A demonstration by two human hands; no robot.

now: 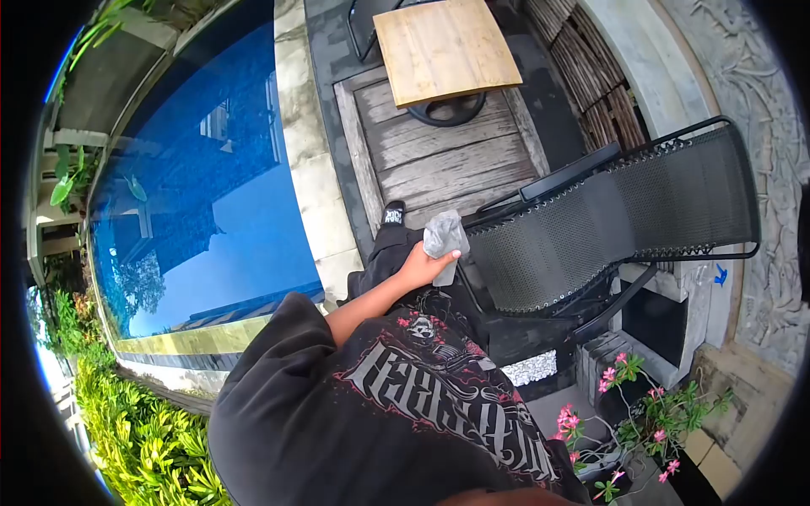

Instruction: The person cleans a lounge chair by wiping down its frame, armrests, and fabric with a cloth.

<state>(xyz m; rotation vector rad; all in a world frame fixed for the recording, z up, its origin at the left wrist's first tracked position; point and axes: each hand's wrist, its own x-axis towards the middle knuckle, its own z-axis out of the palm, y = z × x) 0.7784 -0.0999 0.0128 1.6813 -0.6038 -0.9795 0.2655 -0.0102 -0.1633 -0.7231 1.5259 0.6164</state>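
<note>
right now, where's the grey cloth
In the head view, the grey cloth is near the centre, held in the left hand, between the pool on the picture's left and the lounger on its right.

The left hand [419, 268] partly hides a crumpled pale item [443, 232] of unclear material. The bottom edge crops the shirt [396, 405].

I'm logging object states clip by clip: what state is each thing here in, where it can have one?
Left hand: closed around the cloth
Grey cloth: crumpled, held, its lower end hanging below the grip
Right hand: out of view
Lounge chair: unfolded
Wooden table: standing upright
Pool: filled, surface reflecting
Pink-flowered plant: in bloom
Black shoe: on a foot
</note>
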